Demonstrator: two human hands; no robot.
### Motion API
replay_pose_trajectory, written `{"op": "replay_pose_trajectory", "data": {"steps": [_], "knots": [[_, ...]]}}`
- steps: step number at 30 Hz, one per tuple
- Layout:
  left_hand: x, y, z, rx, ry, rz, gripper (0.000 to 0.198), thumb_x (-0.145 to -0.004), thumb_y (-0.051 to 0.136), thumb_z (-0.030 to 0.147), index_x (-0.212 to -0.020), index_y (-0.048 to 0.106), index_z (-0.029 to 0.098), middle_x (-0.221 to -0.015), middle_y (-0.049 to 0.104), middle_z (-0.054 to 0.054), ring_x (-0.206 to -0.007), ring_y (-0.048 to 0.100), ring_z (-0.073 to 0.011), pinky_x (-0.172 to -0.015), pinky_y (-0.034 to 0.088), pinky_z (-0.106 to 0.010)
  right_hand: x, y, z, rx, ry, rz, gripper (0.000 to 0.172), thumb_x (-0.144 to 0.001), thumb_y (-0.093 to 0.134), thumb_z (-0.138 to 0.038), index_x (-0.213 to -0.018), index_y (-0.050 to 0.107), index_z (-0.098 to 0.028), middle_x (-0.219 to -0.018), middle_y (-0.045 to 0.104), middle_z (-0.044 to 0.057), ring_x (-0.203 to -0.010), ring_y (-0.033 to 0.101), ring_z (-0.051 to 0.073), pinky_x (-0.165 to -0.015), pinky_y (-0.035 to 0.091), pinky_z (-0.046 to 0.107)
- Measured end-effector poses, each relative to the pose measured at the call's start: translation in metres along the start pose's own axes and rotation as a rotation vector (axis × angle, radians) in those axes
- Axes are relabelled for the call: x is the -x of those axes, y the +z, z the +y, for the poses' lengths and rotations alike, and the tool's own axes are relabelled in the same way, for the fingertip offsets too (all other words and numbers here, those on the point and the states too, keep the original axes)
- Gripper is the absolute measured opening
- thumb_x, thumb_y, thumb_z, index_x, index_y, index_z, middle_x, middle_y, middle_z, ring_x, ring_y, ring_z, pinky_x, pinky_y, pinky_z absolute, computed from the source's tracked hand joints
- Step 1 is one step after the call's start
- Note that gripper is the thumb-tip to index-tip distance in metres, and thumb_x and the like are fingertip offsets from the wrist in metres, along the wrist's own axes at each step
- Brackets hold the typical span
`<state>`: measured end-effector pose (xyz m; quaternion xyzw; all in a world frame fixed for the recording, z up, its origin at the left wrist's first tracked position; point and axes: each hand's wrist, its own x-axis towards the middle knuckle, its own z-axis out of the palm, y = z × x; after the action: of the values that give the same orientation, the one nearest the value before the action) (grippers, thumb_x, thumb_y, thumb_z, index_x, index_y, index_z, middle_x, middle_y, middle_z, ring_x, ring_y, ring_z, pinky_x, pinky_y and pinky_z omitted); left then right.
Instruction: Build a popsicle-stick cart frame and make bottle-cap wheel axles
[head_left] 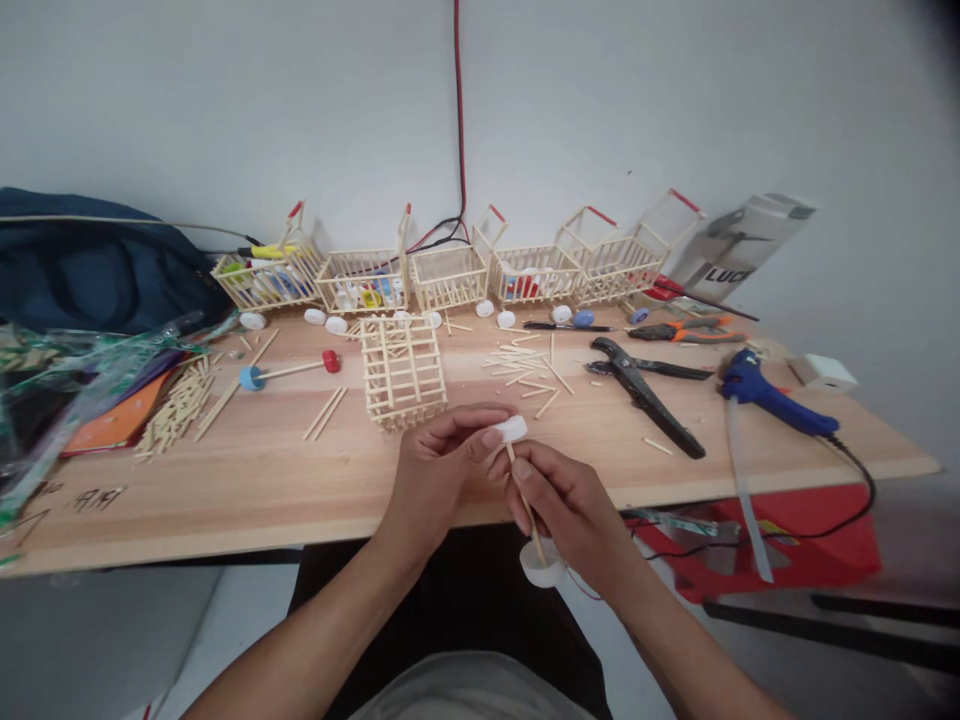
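Between my hands is a wooden stick with a white bottle cap on each end, like a wheel axle. My left hand pinches the upper white cap between thumb and fingers. Lower down, my right hand is closed around the stick. The lower white cap hangs below my right hand, past the table's front edge. Just beyond my left hand, a small basket frame of sticks rests on the table. To its left lies another stick axle with a blue cap and a red cap.
Several stick-built shopping carts line the wall. On the right lie a black-handled cutter, orange-handled pliers and a blue glue gun with its cord hanging down. Loose sticks are piled left, beside plastic bags. A red bin stands below.
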<state>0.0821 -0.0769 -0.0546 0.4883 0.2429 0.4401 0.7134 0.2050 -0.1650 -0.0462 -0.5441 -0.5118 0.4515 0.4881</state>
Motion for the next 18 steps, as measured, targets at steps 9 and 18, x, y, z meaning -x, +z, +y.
{"op": "replay_pose_trajectory", "data": {"steps": [9,18], "knots": [[0.002,0.002,-0.002,-0.032,-0.011,0.084,0.012,-0.075,0.077,0.027,-0.085,0.077,0.02,-0.102,0.075,-0.006,-0.081,0.067,-0.014,-0.073,0.054,-0.026,-0.004,0.0,0.003,0.147,-0.033,0.057,0.028,-0.099,0.04,-0.038,-0.088,0.058,-0.02,-0.054,0.046,-0.005,-0.047,0.039,0.01,-0.05,0.031,0.023],[0.007,0.005,-0.012,0.039,0.005,0.102,0.013,-0.077,0.075,0.025,-0.089,0.076,0.02,-0.092,0.074,-0.003,-0.06,0.055,-0.0054,-0.063,0.049,-0.02,-0.004,0.004,0.0,0.122,0.001,0.056,0.027,-0.099,0.04,-0.038,-0.084,0.055,-0.02,-0.053,0.046,-0.006,-0.047,0.039,0.01,-0.051,0.031,0.023]]}}
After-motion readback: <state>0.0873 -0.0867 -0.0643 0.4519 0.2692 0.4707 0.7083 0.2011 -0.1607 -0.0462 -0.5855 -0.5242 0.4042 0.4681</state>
